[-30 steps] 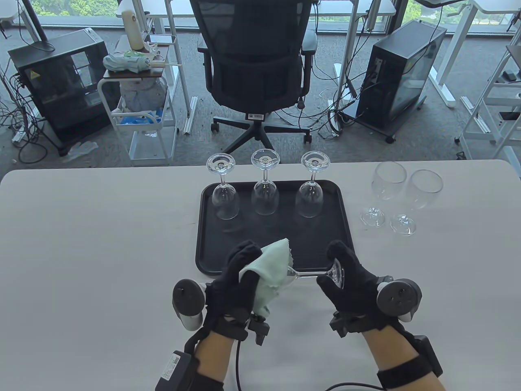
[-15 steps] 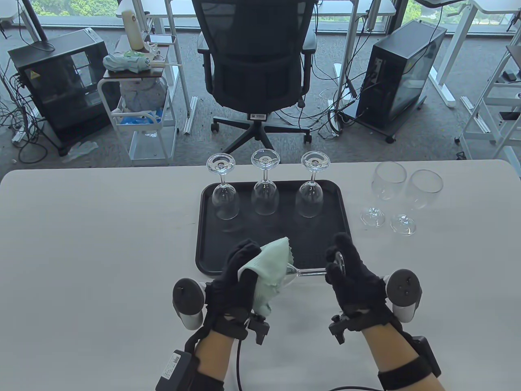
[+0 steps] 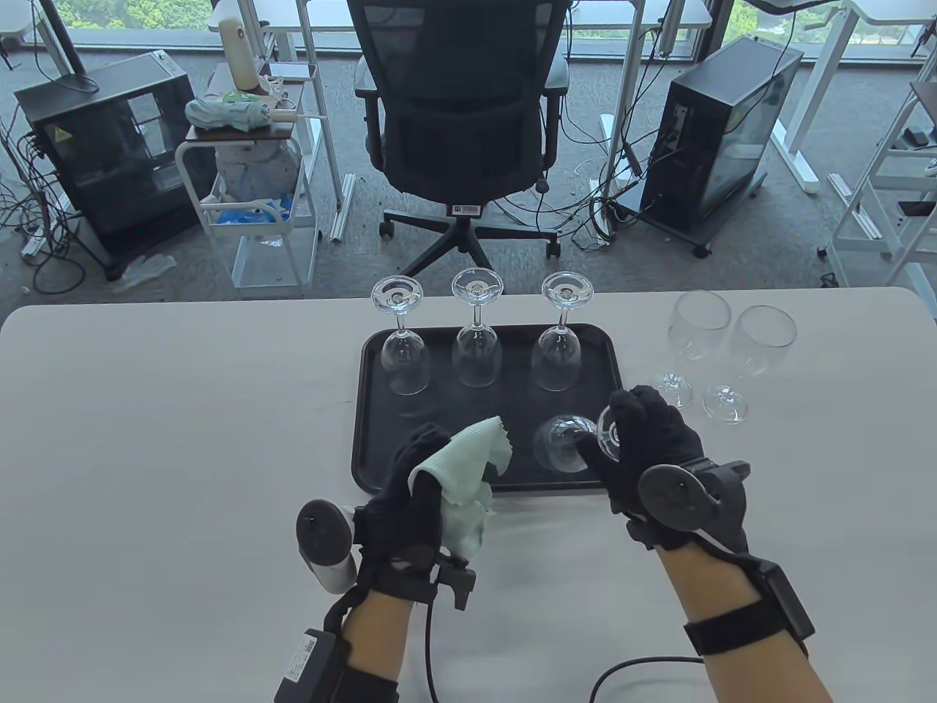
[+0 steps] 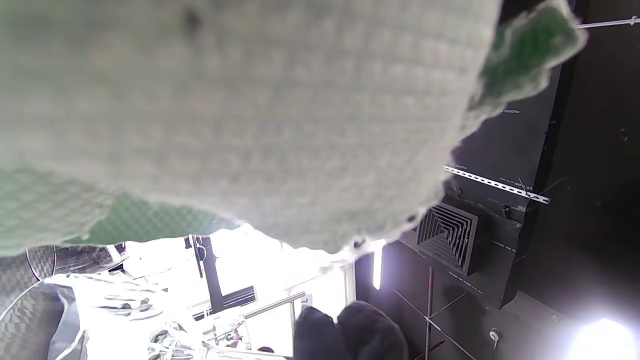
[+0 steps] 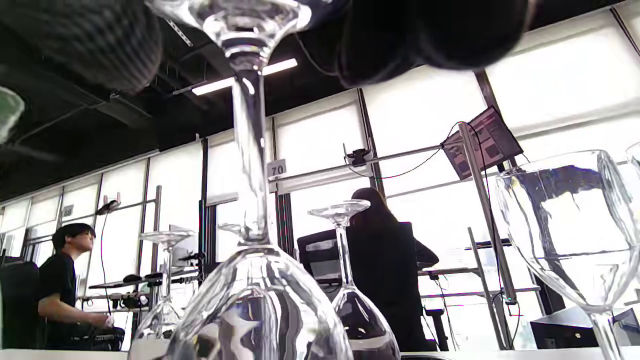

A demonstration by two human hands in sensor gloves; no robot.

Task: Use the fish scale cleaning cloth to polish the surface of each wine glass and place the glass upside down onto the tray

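Note:
My right hand (image 3: 629,439) grips the foot of a wine glass (image 3: 560,441) held bowl-down over the near right part of the black tray (image 3: 373,469). The right wrist view shows this glass (image 5: 250,210) from below, stem up between my fingers (image 5: 105,40); whether its rim touches the tray I cannot tell. My left hand (image 3: 417,483) holds the pale green cleaning cloth (image 3: 461,476) at the tray's near edge, apart from the glass. That cloth (image 4: 240,115) fills most of the left wrist view. Three glasses (image 3: 476,344) stand upside down along the tray's far side.
Two upright wine glasses (image 3: 732,344) stand on the white table (image 3: 146,454) right of the tray, close to my right hand. An office chair (image 3: 461,124) and computer cases sit beyond the far edge. Two people (image 5: 65,290) appear in the right wrist view's background.
The glass lay sideways between both hands, its bowl wrapped in the cloth. My right hand has drawn it out, turned it bowl-down and moved it over the tray. The left hand keeps the cloth.

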